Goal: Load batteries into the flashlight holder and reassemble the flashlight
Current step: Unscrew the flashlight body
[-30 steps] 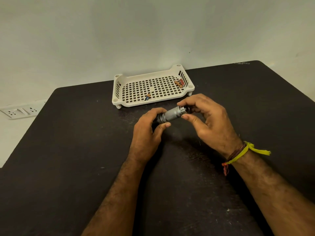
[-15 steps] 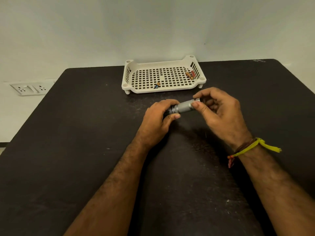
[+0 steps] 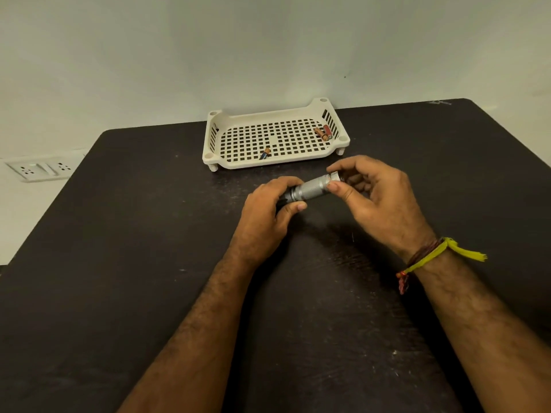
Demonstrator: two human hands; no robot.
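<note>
From the head camera, both forearms reach forward over the dark table [image 3: 119, 263]. The left hand [image 3: 265, 216] curls knuckles-up, fingers clamped round the dark end of the silver flashlight [image 3: 311, 190]. The right hand [image 3: 378, 201], palm turned inward, pinches the other end between thumb and fingertips. The flashlight is held level just above the table, near the white basket [image 3: 226, 120], which holds three loose batteries [image 3: 323, 133].

Knurled metal, perforated plastic, scuffed matt tabletop

The flashlight [image 3: 313, 189] looks like silvery metal with a rough knurled barrel; beyond the hands the tray [image 3: 298, 160] is smooth cream plastic, and under them the table [image 3: 119, 263] is dark, matt and scratched; a yellow thread [image 3: 441, 251] circles the right wrist.
</note>
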